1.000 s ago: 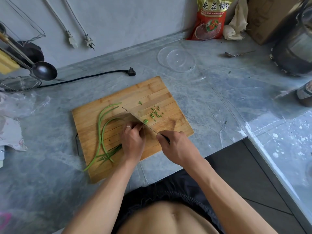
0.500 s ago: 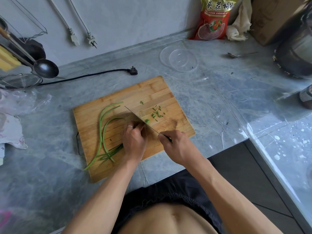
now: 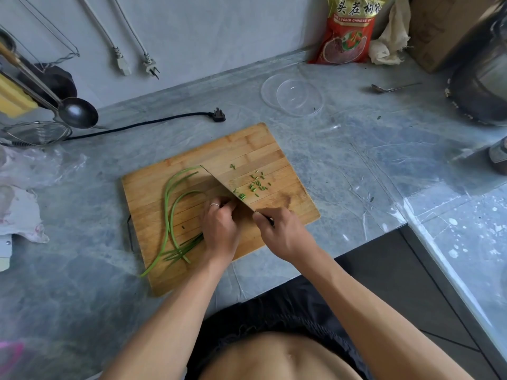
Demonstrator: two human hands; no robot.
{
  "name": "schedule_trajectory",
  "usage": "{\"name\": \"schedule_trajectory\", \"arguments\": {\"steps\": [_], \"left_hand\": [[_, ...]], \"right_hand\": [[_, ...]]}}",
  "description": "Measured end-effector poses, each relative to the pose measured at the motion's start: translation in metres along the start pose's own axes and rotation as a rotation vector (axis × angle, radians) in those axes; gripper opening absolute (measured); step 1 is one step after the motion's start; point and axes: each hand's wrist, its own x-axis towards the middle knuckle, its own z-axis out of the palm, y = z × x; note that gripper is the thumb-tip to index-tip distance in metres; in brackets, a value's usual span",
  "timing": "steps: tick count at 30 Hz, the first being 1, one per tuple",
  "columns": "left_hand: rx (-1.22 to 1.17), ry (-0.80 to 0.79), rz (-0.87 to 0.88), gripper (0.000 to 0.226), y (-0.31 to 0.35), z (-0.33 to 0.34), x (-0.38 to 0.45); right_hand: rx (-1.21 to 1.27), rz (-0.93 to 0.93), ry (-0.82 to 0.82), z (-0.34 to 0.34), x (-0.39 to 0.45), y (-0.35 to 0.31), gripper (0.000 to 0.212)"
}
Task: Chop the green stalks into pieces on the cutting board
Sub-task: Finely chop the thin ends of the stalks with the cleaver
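A bamboo board [image 3: 153, 198] lies at an angle on the grey tabletop [image 3: 343, 165], near its front edge. Long green stalks [image 3: 168, 215] curve across the board's left half, their ends gathered under the left hand [image 3: 220, 229]. That hand sits knuckles-up in the middle of the board, its fingers [image 3: 223, 202] curled tight together and pinching the stalk ends down against the wood; a ring [image 3: 214, 205] shows on one finger. The right hand [image 3: 282, 233] wraps its fingers closed around the handle of a knife [image 3: 219, 185], whose blade runs diagonally up and left from the hand, its side close against the left knuckles. Just right of the blade lie the cut pieces [image 3: 256, 185], scattered over the board's right half. Beyond the board, a clear lid [image 3: 292, 94] rests on the tabletop, with a spoon [image 3: 395, 87] further right and a red bag [image 3: 348, 31] against the wall. A black plug [image 3: 218, 116] lies behind the board, and a ladle [image 3: 78, 112] sits at the far left.
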Motion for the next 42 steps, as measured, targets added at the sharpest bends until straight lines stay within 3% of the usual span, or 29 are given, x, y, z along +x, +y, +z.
{"name": "schedule_trajectory", "arguments": {"steps": [6,12,15,20,25,31,36,42], "left_hand": [[0.021,0.004,-0.01,0.031,-0.004,0.004,-0.001],[-0.004,-0.016,-0.037,0.022,-0.001,0.001,0.0],[0.009,-0.011,-0.026,0.032,-0.003,0.005,-0.001],[-0.032,0.021,-0.041,0.02,-0.001,0.003,0.002],[-0.013,0.037,-0.013,0.031,-0.003,0.006,0.001],[-0.059,0.021,-0.04,0.018,-0.002,0.004,0.002],[-0.039,0.042,-0.034,0.031,0.001,0.004,0.0],[-0.038,0.057,0.017,0.02,0.004,-0.004,0.001]], "right_hand": [[0.006,0.024,0.003,-0.003,-0.011,0.012,0.039],[-0.016,-0.006,0.001,0.002,0.002,0.0,0.04],[0.01,0.016,0.007,0.0,-0.011,0.014,0.039],[-0.039,-0.004,0.015,0.006,0.01,-0.006,0.041],[-0.018,0.026,-0.01,-0.006,-0.013,0.017,0.039],[-0.045,0.056,-0.022,0.0,0.014,-0.009,0.038],[-0.016,0.088,-0.027,-0.01,-0.005,0.01,0.036],[-0.004,0.073,0.042,-0.009,0.012,-0.004,0.034]]}}
